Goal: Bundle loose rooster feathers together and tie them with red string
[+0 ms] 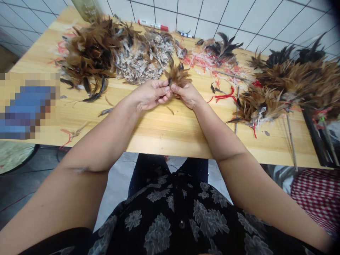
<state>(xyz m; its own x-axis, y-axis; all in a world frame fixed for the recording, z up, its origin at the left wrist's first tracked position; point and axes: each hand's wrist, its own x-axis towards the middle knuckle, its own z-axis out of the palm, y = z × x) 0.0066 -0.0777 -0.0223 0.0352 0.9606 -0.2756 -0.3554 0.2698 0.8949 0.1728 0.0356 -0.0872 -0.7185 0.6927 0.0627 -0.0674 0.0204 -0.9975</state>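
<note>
Above the middle of the wooden table (pixel 170 132), both hands meet at a small bunch of brown feathers (pixel 178 73). My left hand (pixel 154 95) pinches the quill end between thumb and fingers. From the other side my right hand (pixel 186 94) is closed on the same bunch, its thumb close to the left thumb. The feather tips fan upward and away from me. Just behind the hands lies a pile of grey fluffy feathers (pixel 142 58), beside a heap of long brown and black feathers (pixel 90 49).
Red and white string scraps (pixel 202 61) lie at the back. Finished-looking feather bundles on sticks (pixel 292 79) crowd the right side. A red-capped marker (pixel 153 25) rests by the tiled wall (pixel 207 14). Red cords (pixel 224 95) lie right of my hands; a blurred blue object (pixel 29 106) is at left.
</note>
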